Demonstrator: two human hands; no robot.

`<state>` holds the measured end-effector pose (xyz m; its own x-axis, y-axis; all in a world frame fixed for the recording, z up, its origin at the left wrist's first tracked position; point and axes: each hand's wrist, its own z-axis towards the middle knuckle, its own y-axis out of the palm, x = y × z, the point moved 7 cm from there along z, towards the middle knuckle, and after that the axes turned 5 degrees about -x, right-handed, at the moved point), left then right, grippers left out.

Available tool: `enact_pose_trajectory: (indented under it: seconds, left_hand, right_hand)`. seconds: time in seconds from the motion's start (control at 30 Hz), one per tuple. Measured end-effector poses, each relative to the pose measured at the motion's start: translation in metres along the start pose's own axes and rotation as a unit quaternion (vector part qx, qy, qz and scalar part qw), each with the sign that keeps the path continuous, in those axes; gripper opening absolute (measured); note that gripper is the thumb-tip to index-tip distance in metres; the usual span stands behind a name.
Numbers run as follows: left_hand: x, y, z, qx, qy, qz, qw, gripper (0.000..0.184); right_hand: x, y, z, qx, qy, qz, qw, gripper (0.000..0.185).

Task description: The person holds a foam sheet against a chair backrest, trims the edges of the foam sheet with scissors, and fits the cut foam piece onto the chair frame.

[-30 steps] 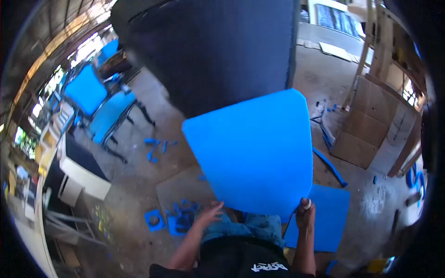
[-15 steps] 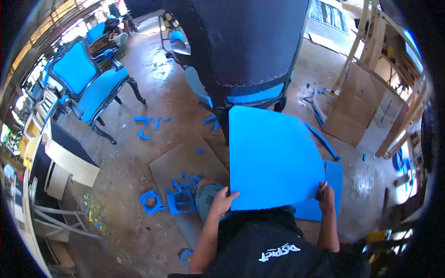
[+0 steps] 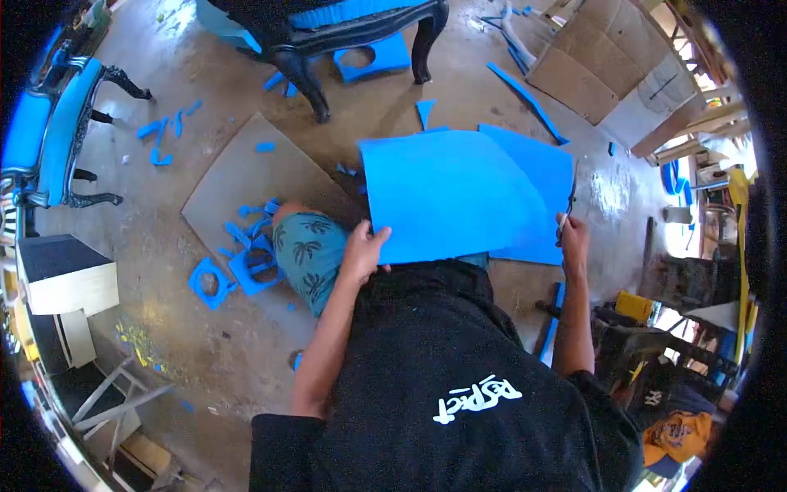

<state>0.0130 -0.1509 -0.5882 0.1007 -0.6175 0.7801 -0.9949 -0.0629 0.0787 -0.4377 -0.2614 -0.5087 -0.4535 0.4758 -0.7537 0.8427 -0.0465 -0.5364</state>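
A curved-edge blue foam sheet (image 3: 451,197) lies over my lap, above another blue sheet (image 3: 545,160) on the floor. My left hand (image 3: 365,252) grips its lower left corner, thumb on top. At the right, my right hand (image 3: 574,239) is closed around what looks like a pair of scissors (image 3: 573,193), with dark narrow blades pointing away from me. The scissors are beside the sheets' right side; whether they touch foam is unclear.
Ahead stands a black carved chair (image 3: 357,37). Another blue chair (image 3: 61,131) is at the left. Blue offcuts (image 3: 209,283) lie beside a brown board (image 3: 258,168). A cardboard box (image 3: 607,61) stands at the back right, and an orange cloth (image 3: 679,436) is at lower right.
The view has tipped down. The foam sheet has come down from a raised position toward my lap. My left hand, earlier off the sheet, has taken hold of it.
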Motion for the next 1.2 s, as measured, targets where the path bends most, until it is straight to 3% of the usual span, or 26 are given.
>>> enact_pose_trajectory:
  seconds: [0.13, 0.2, 0.23, 0.3, 0.33, 0.4, 0.47, 0.53, 0.73, 0.87, 1.03, 1.13, 1.2]
  left_hand:
    - [0.009, -0.024, 0.006, 0.029, -0.002, -0.077, 0.997, 0.028]
    - [0.017, -0.039, -0.023, 0.081, -0.073, -0.022, 0.994, 0.033]
    - [0.012, -0.039, -0.029, 0.052, -0.079, -0.042, 0.995, 0.038]
    - [0.0, -0.039, -0.034, 0.042, -0.093, -0.078, 0.992, 0.038]
    - [-0.006, -0.037, -0.037, 0.029, -0.098, -0.116, 0.988, 0.038]
    - [-0.009, -0.037, -0.039, 0.037, -0.097, -0.131, 0.986, 0.037]
    - [-0.015, -0.04, -0.043, 0.05, -0.096, -0.149, 0.983, 0.036]
    - [-0.017, -0.044, -0.042, 0.062, -0.088, -0.167, 0.98, 0.034]
    - [-0.014, -0.045, -0.048, 0.076, -0.087, -0.177, 0.977, 0.028]
    - [-0.01, -0.045, -0.051, 0.069, -0.089, -0.199, 0.973, 0.03]
    - [-0.001, -0.044, -0.055, 0.072, -0.099, -0.203, 0.972, 0.028]
    - [0.001, -0.045, -0.058, 0.064, -0.104, -0.197, 0.973, 0.027]
    - [0.0, -0.046, -0.059, 0.058, -0.106, -0.202, 0.972, 0.027]
  right_hand:
    - [-0.044, -0.006, -0.047, -0.045, -0.047, -0.039, 0.997, 0.028]
    - [-0.062, 0.021, -0.081, -0.219, 0.02, 0.027, 0.975, 0.02]
    - [-0.072, 0.029, -0.09, -0.223, 0.028, 0.028, 0.974, 0.02]
    - [-0.088, 0.067, -0.116, -0.401, 0.059, 0.086, 0.91, 0.016]
    - [-0.092, 0.077, -0.121, -0.405, 0.067, 0.084, 0.908, 0.016]
    - [-0.096, 0.109, -0.145, -0.557, 0.106, 0.075, 0.82, 0.015]
    - [-0.091, 0.121, -0.15, -0.606, 0.119, 0.03, 0.786, 0.017]
    - [-0.079, 0.13, -0.158, -0.68, 0.153, 0.033, 0.716, 0.021]
    - [-0.051, 0.141, -0.164, -0.738, 0.155, -0.097, 0.65, 0.034]
    - [-0.05, 0.153, -0.166, -0.713, 0.21, -0.126, 0.658, 0.029]
    - [-0.07, 0.171, -0.166, -0.7, 0.14, -0.141, 0.686, 0.033]
    - [-0.077, 0.183, -0.173, -0.692, 0.146, -0.131, 0.695, 0.047]
    - [-0.086, 0.19, -0.179, -0.688, 0.15, -0.132, 0.697, 0.046]
